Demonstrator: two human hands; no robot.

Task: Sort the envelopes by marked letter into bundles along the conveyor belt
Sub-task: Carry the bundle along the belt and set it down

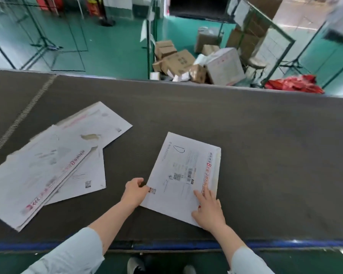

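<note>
A white envelope marked with a hand-drawn D [183,171] lies flat on the dark conveyor belt [265,145], near the front edge. My left hand [136,191] pinches its near left edge, thumb on top. Along its near right edge, my right hand [209,209] rests with fingers straight on the paper. To the left, a loose heap of several white envelopes [53,161] lies fanned out on the belt, their marked letters not readable.
The belt's blue front rim [166,245] runs just before me. Beyond the far edge, cardboard boxes [178,62] are piled on the green floor, with a round stool [256,63], red bags [294,86] and green wire racks around them.
</note>
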